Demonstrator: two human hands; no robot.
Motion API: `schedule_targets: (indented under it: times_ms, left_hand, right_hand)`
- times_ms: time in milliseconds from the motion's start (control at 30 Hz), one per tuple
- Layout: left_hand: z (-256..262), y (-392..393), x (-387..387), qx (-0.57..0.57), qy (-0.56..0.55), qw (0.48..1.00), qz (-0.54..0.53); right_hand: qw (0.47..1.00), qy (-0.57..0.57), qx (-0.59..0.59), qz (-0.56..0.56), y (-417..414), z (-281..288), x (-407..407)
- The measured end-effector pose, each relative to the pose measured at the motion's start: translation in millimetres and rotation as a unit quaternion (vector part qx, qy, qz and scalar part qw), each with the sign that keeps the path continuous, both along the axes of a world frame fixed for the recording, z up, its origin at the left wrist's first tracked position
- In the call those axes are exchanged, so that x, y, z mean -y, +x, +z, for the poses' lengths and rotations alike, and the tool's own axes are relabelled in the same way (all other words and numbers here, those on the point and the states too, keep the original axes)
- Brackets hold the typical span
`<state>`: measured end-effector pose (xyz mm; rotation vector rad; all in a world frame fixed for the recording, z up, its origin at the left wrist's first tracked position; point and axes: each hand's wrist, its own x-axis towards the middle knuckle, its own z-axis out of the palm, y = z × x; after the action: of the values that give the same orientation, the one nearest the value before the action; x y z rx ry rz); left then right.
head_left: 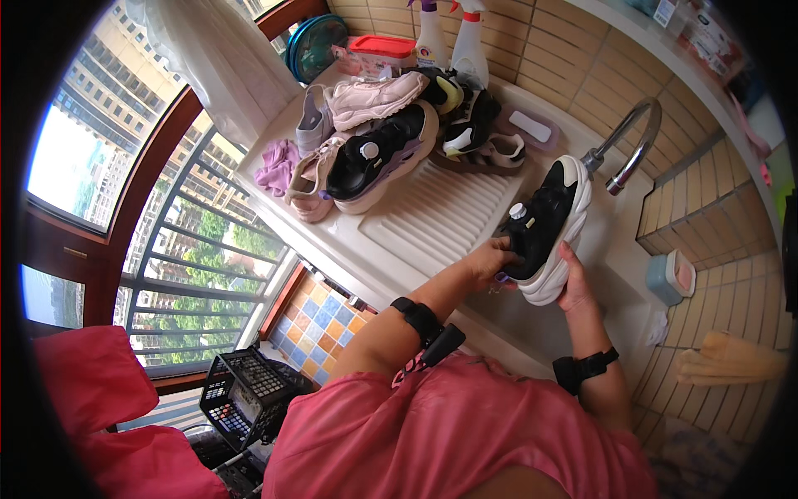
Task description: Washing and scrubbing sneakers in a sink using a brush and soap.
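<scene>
A black sneaker [541, 227] with a thick white sole and a white lace dial is held over the sink basin [614, 249], its toe pointing away from me. At the heel and collar, my left hand [495, 262] grips the shoe, some fingers hidden behind it. My right hand [572, 280] supports the sole near the heel, thumb laid along its side. A similar black sneaker [377, 156] rests on the ridged washboard [430, 206] to the left. Behind it are pink sneakers [377, 100], a grey shoe [313, 121] and further black shoes [471, 118].
A chrome faucet [636, 143] arches over the basin. Spray bottles [469, 53], a red-lidded container [381, 47] and a soap dish [530, 128] stand at the back. A purple cloth [278, 167] lies at the left edge. Yellowish gloves [726, 358] hang at right; a black crate [243, 393] sits lower left.
</scene>
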<state>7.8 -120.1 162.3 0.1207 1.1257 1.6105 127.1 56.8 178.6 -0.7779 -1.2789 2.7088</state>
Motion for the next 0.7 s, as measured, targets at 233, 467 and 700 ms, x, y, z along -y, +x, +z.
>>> schedule_targets:
  times_ms: [233,467,700]
  left_hand:
    - [63.4,-41.8,50.9,-0.181,-0.062,0.978,0.081]
    - [179.6,-136.1,171.0,-0.399,-0.109,0.882,0.226]
    - [223.0,-208.2,265.7,-0.424,-0.331,0.788,0.301]
  right_hand:
    - [0.990,0.051,-0.040,0.129,-16.3,24.5,10.7]
    - [0.963,0.183,0.029,0.196,-8.5,14.4,14.1]
    - [0.939,0.231,0.070,0.246,-4.9,-7.8,20.0]
